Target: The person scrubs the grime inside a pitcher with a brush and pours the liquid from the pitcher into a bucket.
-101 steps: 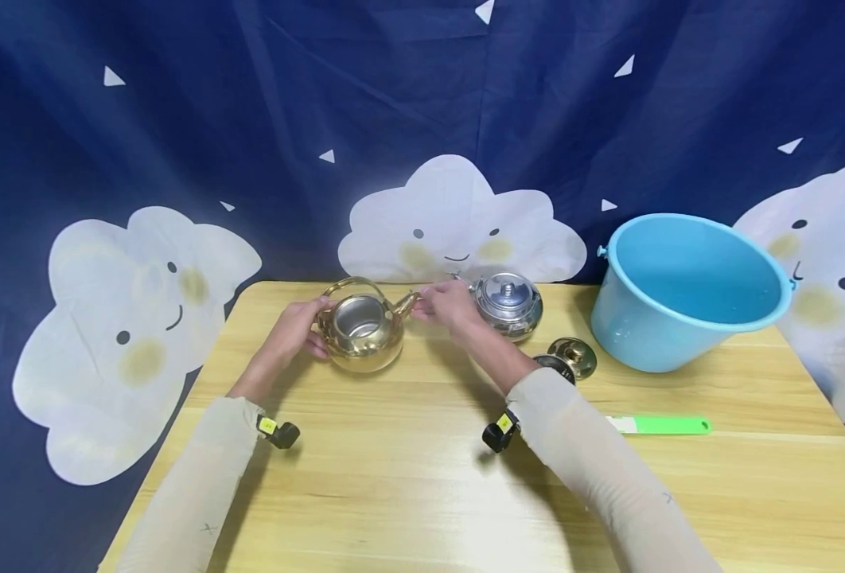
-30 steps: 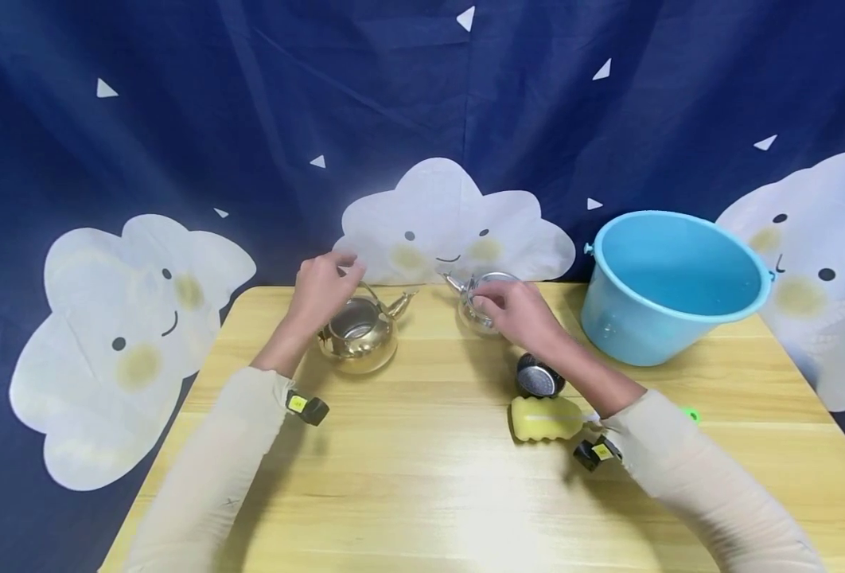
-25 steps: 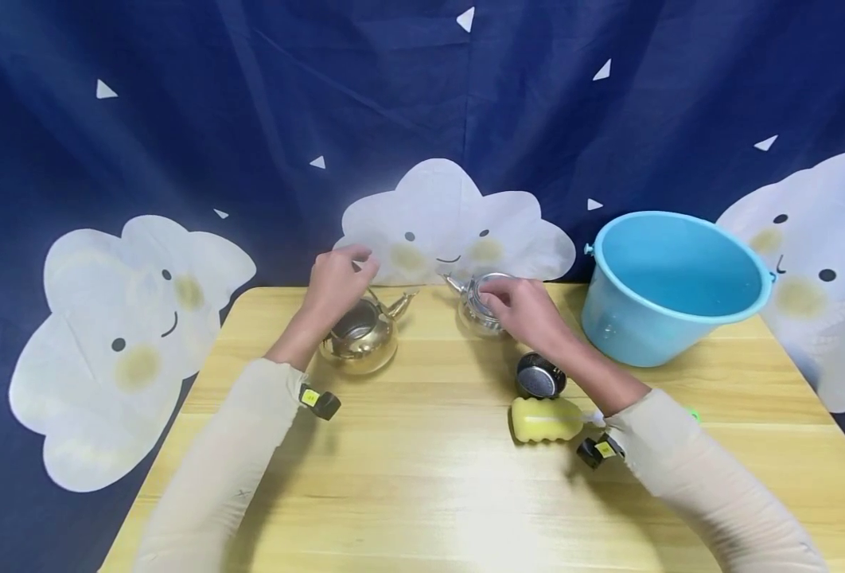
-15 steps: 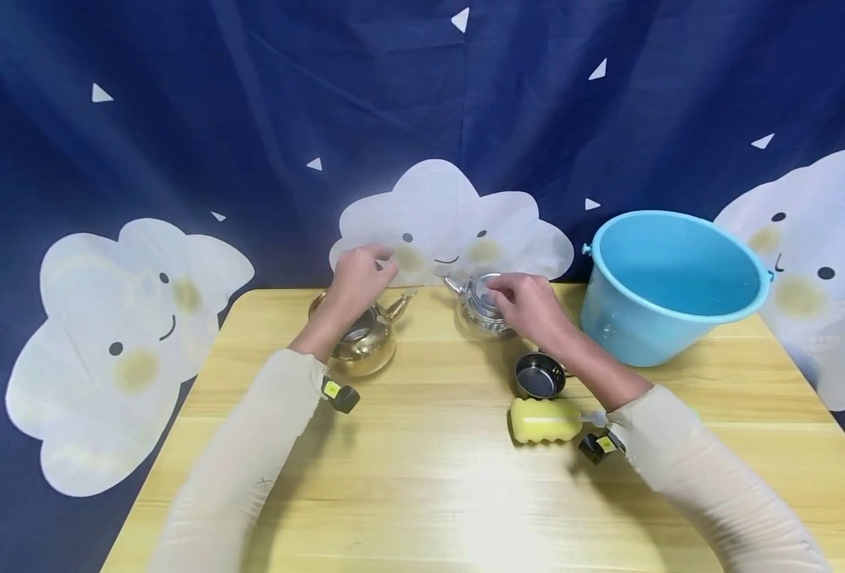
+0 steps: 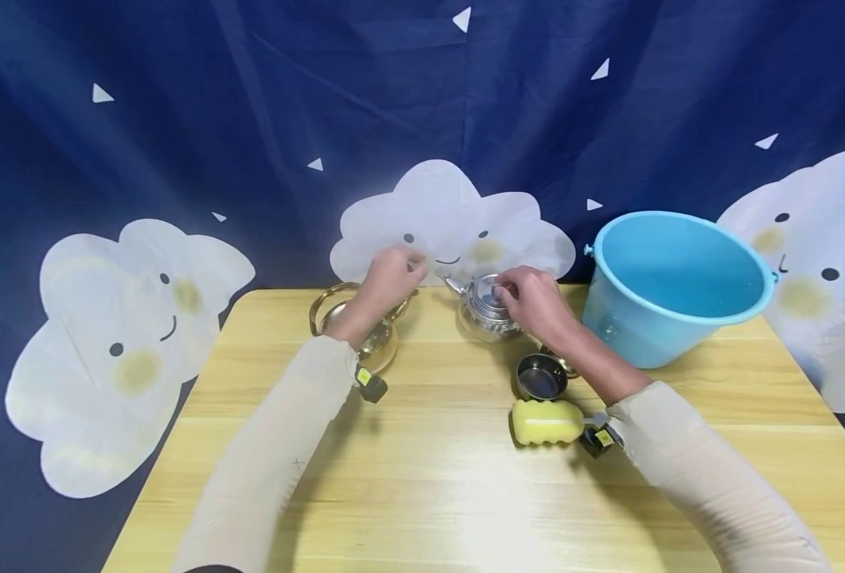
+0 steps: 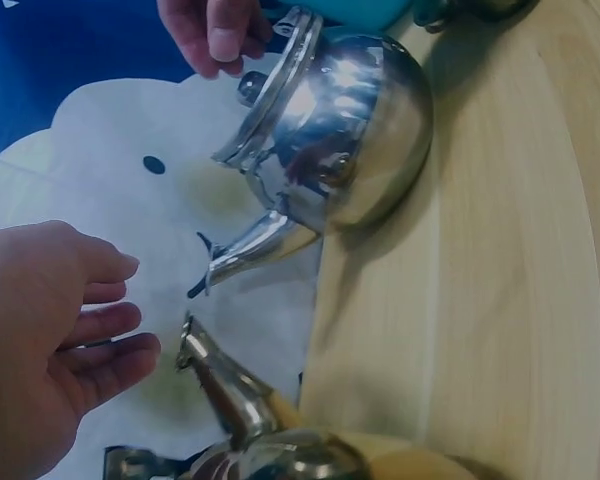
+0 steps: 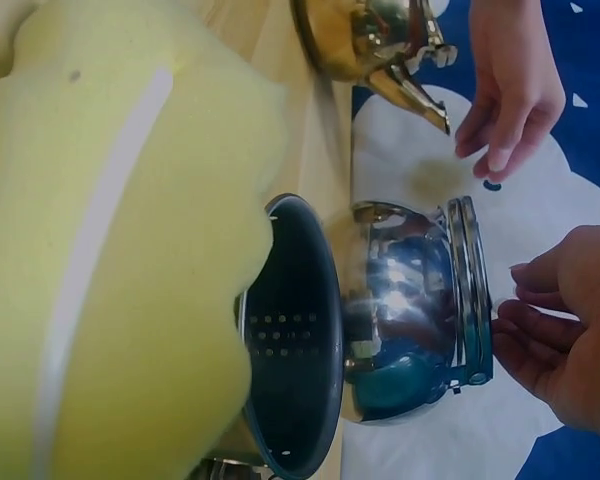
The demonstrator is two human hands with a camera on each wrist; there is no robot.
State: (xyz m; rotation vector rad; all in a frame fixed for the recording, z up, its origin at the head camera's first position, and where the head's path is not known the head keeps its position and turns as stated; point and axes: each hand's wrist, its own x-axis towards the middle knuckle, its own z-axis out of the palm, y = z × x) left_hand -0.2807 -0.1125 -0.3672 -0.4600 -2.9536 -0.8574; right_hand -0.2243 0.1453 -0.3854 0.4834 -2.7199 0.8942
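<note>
My left hand (image 5: 392,277) reaches across the gold teapot (image 5: 379,344), holding nothing, its fingers loosely bent in the air beyond the spout. The left wrist view shows its bent fingertips beside the two facing spouts. My right hand (image 5: 533,298) is over the silver teapot (image 5: 485,325), fingers bent, fingertips right at the lid knob (image 6: 250,88), which shows uncovered in the left wrist view. The lid (image 5: 490,291) sits on the silver teapot. My left forearm hides part of the gold teapot's mouth.
A black strainer cup (image 5: 540,377) lies in front of the silver teapot, a gold lid (image 5: 570,368) behind it. Nearer is a yellow sponge brush (image 5: 547,422), its handle mostly under my right forearm. A blue bucket (image 5: 652,318) stands at the back right.
My left hand has let go of the gold teapot and moved right past its spout. My right hand left that spout for the silver teapot, recently drifting slightly right over its lid.
</note>
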